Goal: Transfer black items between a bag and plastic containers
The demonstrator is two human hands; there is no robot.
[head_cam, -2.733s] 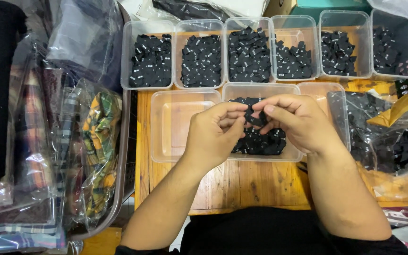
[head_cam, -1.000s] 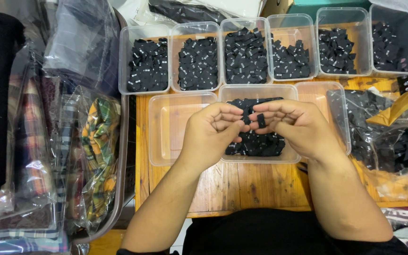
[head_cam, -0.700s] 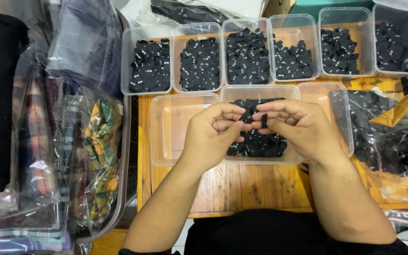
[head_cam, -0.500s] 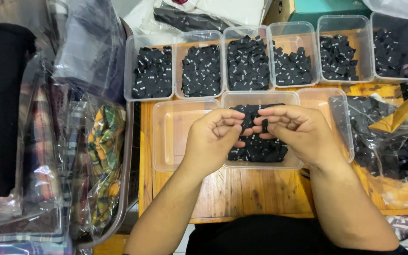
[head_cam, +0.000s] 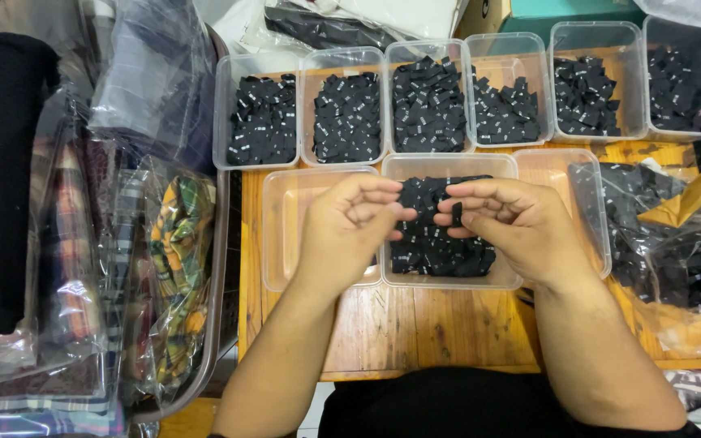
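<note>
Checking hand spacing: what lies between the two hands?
Head view: between left hand and right hand lies a clear tub of small black labels.

Held both bare forearms forward and angled inward. Left hand [head_cam: 349,229] curled loosely, fingers [head_cam: 383,212] bent toward the right. Right hand [head_cam: 513,227] faced it, fingertips pinched together, nearly touching.

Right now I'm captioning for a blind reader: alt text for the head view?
Two hands, left and right, pinch a small black tag over a clear tub of tags on a wooden table.
</note>
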